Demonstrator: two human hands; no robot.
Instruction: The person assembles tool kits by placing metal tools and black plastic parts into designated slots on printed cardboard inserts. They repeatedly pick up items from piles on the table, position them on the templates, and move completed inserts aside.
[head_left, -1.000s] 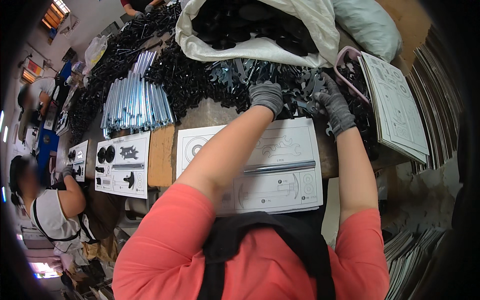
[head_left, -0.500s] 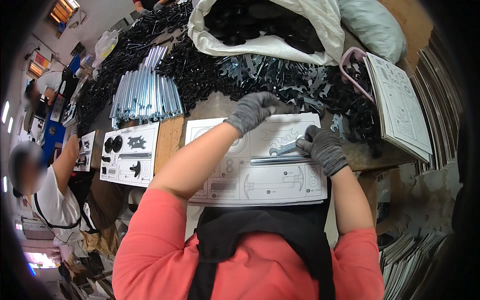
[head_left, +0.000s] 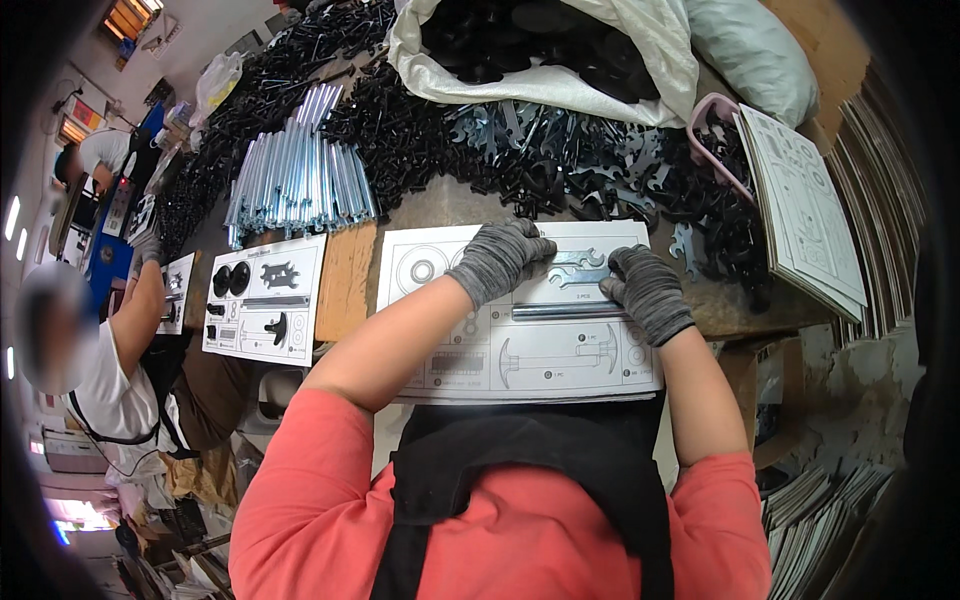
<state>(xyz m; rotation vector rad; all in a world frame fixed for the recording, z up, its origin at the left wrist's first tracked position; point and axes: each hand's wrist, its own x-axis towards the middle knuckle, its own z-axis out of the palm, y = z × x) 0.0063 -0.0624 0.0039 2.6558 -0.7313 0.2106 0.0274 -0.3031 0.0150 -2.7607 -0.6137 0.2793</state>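
A printed card (head_left: 420,330), on top of a small stack, lies before me at the table's edge. My left hand (head_left: 503,262), in a grey knit glove, has its fingers closed at the left end of an open-end wrench (head_left: 580,258) over the card's upper part. Just below it lies a second wrench (head_left: 575,278), its right end under the curled fingertips of my gloved right hand (head_left: 648,295). A shiny metal tube (head_left: 565,312) rests across the card below the wrenches. The fingertips partly hide the wrench ends.
Loose wrenches (head_left: 640,160) and black parts (head_left: 410,140) heap beyond the card. Steel tubes (head_left: 300,185) lie piled at left, behind another card with parts (head_left: 265,295). A white sack (head_left: 560,95) stands at the back, a pink basket (head_left: 722,100) and cards (head_left: 805,205) at right. A co-worker (head_left: 125,370) sits at left.
My left hand has drawn back from the pile's edge onto the card, at a wrench. My right hand's wrench has shifted up and right, flat on the printed outlines.
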